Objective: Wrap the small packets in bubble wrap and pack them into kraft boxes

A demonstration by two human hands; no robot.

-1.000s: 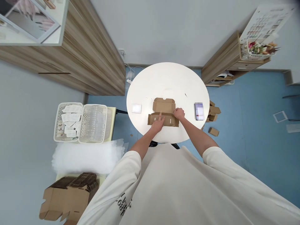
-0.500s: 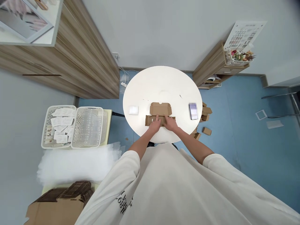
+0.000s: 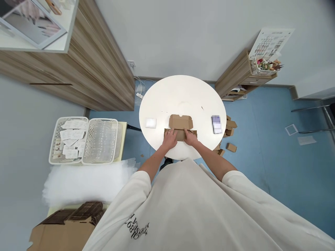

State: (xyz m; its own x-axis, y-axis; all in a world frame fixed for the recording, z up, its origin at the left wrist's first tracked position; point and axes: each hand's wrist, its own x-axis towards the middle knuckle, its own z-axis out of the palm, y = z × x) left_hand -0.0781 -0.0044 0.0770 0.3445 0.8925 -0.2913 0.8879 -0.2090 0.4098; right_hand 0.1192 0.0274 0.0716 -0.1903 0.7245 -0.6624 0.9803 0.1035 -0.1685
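Cardboard mailer box [image 3: 180, 123], 1 pc, part-folded, nr counter [image 3: 181, 150] front edge. Your L hand [image 3: 170, 139] & R hand [image 3: 191, 138] on near panel, can't tell if gripping; press creases evenly.

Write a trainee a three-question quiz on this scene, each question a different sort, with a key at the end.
1. Multiple choice: what are the left hand and the right hand both touching?
A. A basket of flowers
B. The part-folded cardboard box
C. A picture frame

2. True or false: the small white packet lies on the round white table, to the left of the cardboard box.

3. Count: how many white perforated baskets stand side by side to the left of the round white table?

Key: 1. B; 2. True; 3. Two.
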